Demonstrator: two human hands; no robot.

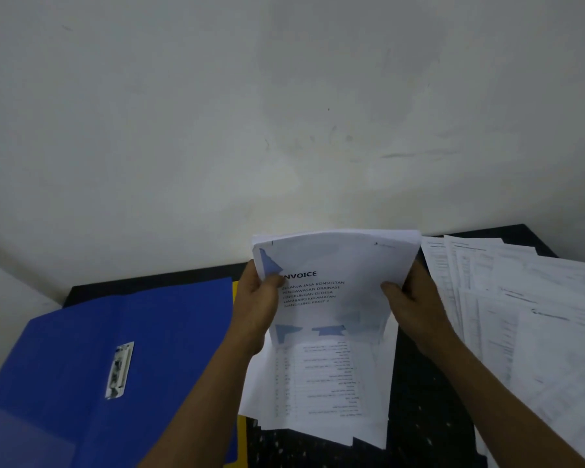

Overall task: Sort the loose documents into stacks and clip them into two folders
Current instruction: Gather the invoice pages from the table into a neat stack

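Observation:
Both hands hold a bundle of white sheets (338, 282) upright above the table, its front page headed "INVOICE". My left hand (259, 305) grips the bundle's left edge and my right hand (411, 298) grips its right edge. Under the bundle lies a flat stack of printed pages (321, 383). An open blue folder (92, 359) with a metal clip (119, 369) lies at the left. The edge of a yellow folder (241, 437) shows from beneath it. Several loose documents (520, 315) are fanned out at the right.
The black speckled table (419, 417) stands against a pale wall (284, 113), which meets the table's far edge. The blue folder overhangs the table's left side. Papers reach the right border of the view.

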